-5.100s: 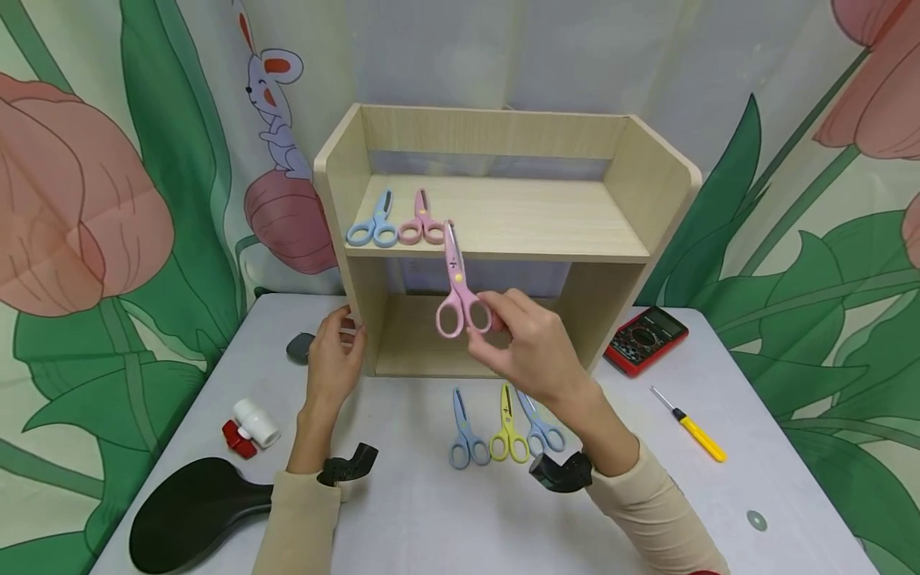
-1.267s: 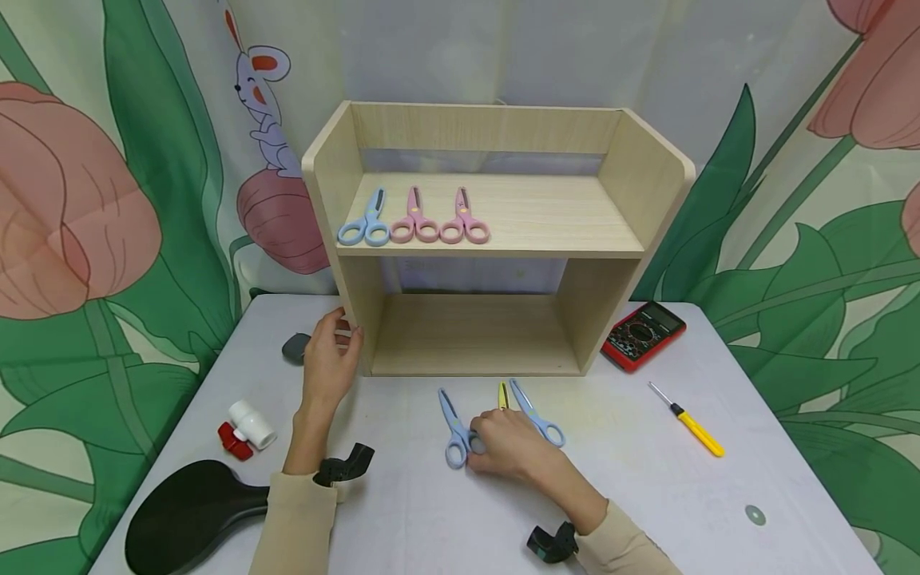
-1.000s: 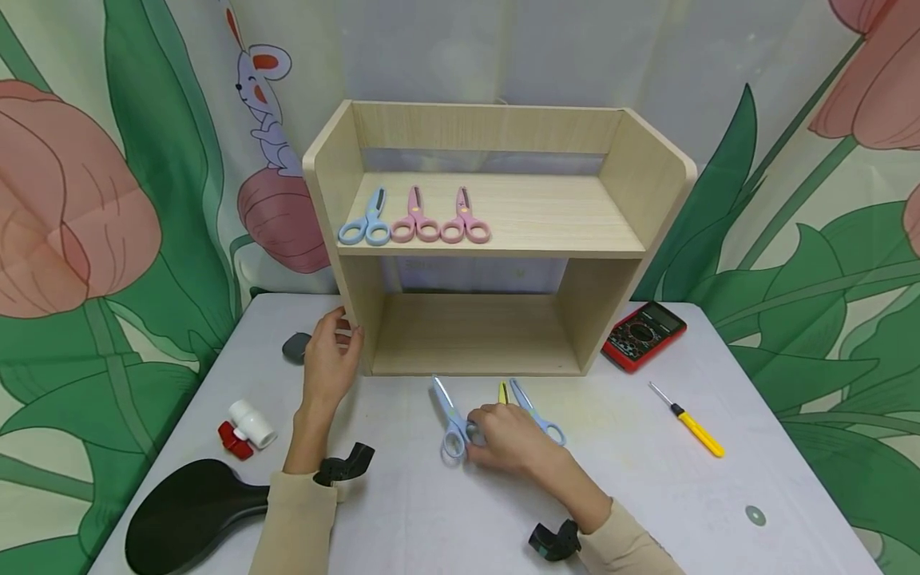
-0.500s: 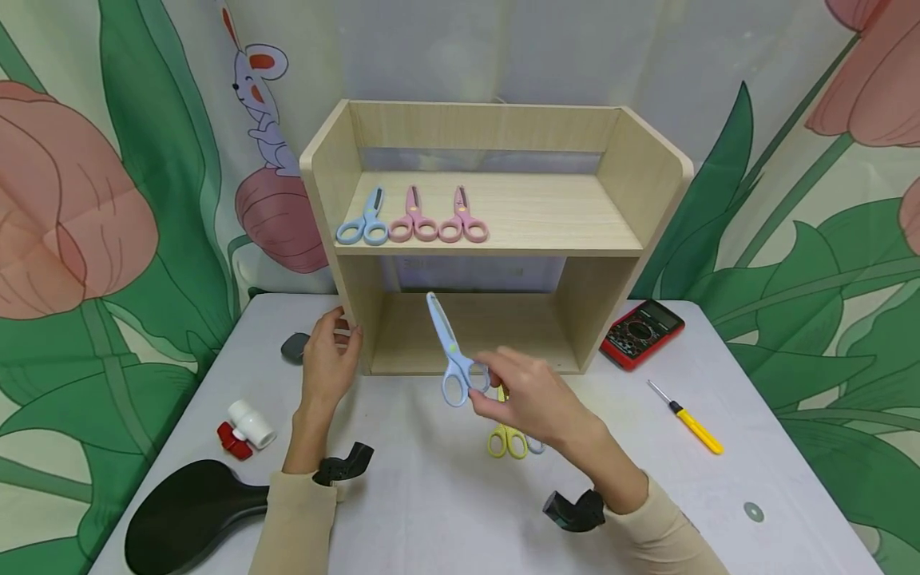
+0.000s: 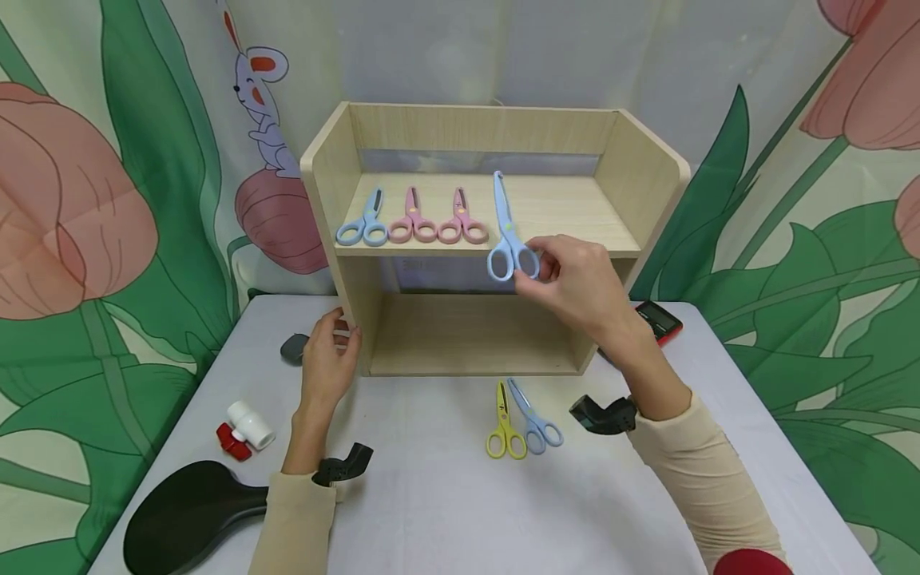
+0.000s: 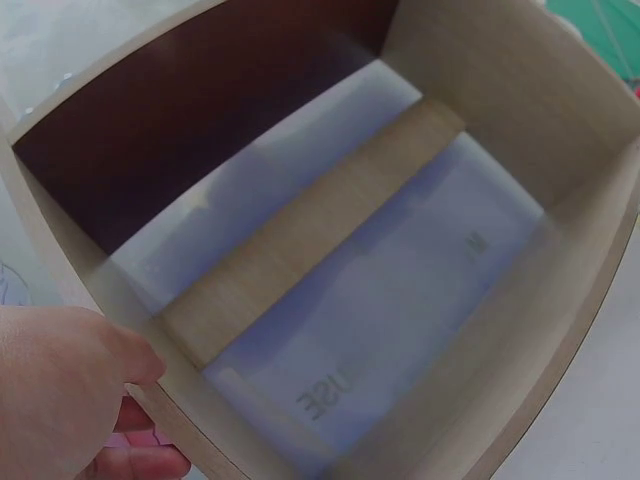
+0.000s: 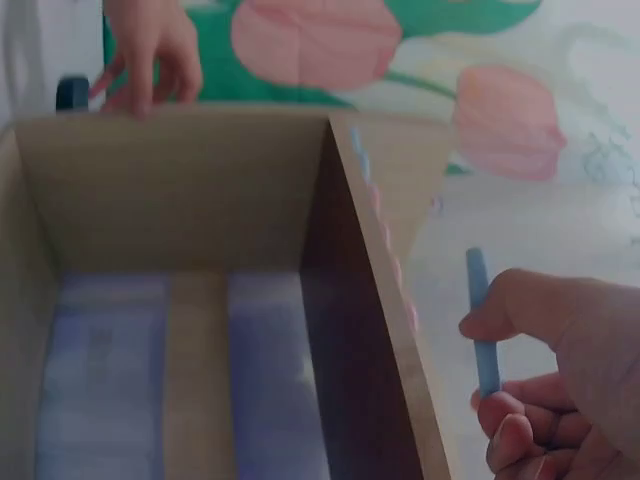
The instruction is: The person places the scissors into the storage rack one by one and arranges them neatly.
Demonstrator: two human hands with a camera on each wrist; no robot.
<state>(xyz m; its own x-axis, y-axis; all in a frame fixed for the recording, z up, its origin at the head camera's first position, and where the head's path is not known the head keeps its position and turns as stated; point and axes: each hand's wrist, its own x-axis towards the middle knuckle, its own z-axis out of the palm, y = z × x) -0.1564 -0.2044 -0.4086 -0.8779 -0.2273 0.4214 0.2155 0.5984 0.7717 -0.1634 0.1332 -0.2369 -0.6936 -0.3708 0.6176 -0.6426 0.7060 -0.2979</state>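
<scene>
My right hand [image 5: 582, 286] pinches one handle loop of light blue scissors [image 5: 507, 231], blades pointing up, in front of the upper board of a pale wooden shelf [image 5: 568, 209]. In the right wrist view these scissors [image 7: 485, 355] show edge-on between thumb and fingers. On that board, blue scissors [image 5: 372, 215], pink scissors [image 5: 413, 209] and more pink scissors [image 5: 461, 211] lie in a row at the left. My left hand [image 5: 329, 359] holds the front edge of the shelf's left side panel. Yellow scissors [image 5: 504, 417] and blue scissors [image 5: 530, 413] lie on the table before the shelf.
A red multimeter [image 5: 660, 319], partly hidden by my right arm, lies right of the shelf. At the left are a dark grey object [image 5: 294, 349], a white and red plastic fitting [image 5: 248, 423] and a black paddle-shaped object [image 5: 183, 515]. A patterned curtain [image 5: 438, 56] hangs behind.
The second pink scissors went from my right hand onto the upper board. My right hand then picked up blue scissors from the table and raised them to the board. My left hand stayed put.
</scene>
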